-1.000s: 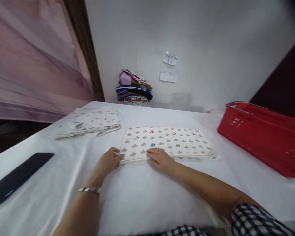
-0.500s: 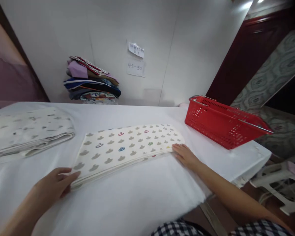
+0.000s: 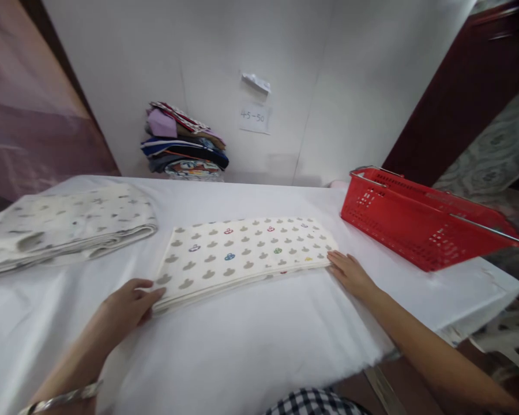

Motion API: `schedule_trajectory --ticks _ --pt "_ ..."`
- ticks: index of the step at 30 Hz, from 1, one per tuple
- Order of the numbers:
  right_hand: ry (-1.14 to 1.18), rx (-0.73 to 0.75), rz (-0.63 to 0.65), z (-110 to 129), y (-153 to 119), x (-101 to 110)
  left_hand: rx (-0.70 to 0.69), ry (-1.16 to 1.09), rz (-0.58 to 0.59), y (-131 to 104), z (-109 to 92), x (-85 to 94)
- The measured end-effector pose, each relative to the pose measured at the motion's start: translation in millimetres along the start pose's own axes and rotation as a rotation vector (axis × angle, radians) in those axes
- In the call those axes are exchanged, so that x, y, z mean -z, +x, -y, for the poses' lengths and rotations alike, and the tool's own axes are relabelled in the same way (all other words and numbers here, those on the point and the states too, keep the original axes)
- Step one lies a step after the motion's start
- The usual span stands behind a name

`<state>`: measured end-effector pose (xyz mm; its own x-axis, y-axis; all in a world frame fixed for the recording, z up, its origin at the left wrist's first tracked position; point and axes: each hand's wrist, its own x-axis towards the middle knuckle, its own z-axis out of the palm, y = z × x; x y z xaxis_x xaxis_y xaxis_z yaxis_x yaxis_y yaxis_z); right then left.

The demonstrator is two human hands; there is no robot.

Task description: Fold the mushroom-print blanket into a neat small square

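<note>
A white cloth (image 3: 246, 248) printed with grey mushroom shapes and a few coloured ones lies folded into a long strip on the white-covered table. My left hand (image 3: 127, 308) is at its near left corner, thumb on top and fingers at the edge, pinching the layers. At the opposite end, my right hand (image 3: 350, 274) rests with outstretched fingers on the near right corner. Layered edges show along the strip's front side. To the left, apart from my hand, sits another folded white cloth (image 3: 90, 216) with small dark prints.
A stack of folded fabrics (image 3: 185, 141) stands at the back against the wall. The red plastic basket (image 3: 415, 222) with metal handles sits on the right of the table (image 3: 259, 340). Paper signs (image 3: 255, 118) hang on the wall; the table's right edge lies beyond my right forearm.
The whole view has shifted, so everything appears farther right. A bracelet on my left wrist has come into sight. Both hands stay at the same corners of the cloth.
</note>
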<state>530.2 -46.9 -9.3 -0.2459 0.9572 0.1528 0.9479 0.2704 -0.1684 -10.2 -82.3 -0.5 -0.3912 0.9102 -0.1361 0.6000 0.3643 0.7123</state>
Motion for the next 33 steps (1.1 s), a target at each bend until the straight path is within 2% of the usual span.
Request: schedule_trajectory --ticks 3,7,9,12,16,20,23,26,33 --pt "-0.020 -0.011 -0.035 3.6 9.8 2.7 0.002 0.007 0.064 -6.8 -5.6 2.6" --pt "-0.002 0.111 -0.062 35.3 43.0 5.7 0.000 0.023 0.089 -14.5 -12.1 6.4" --pt "0.029 0.156 -0.046 54.9 63.0 1.8 -0.001 0.015 0.088 -17.3 -14.0 7.1" --pt "0.038 0.140 0.043 72.6 87.0 -11.2 -0.004 -0.008 0.096 -21.1 -16.0 7.0" --pt "-0.035 0.081 0.164 71.5 98.4 -31.7 -0.008 0.031 0.097 -24.1 -17.1 7.6" --pt "-0.081 0.090 0.133 64.3 96.2 -43.6 0.015 0.172 0.101 -18.5 -20.3 14.7" --pt "-0.106 0.095 0.105 61.8 95.4 -49.0 0.034 0.315 -0.004 -3.2 -30.5 22.4" --pt "-0.110 0.114 0.074 59.2 96.5 -54.9 0.019 0.369 -0.076 23.6 -46.7 23.1" --pt "-0.067 0.160 0.002 51.7 98.6 -65.4 0.067 0.340 -0.121 95.5 -76.2 -8.4"
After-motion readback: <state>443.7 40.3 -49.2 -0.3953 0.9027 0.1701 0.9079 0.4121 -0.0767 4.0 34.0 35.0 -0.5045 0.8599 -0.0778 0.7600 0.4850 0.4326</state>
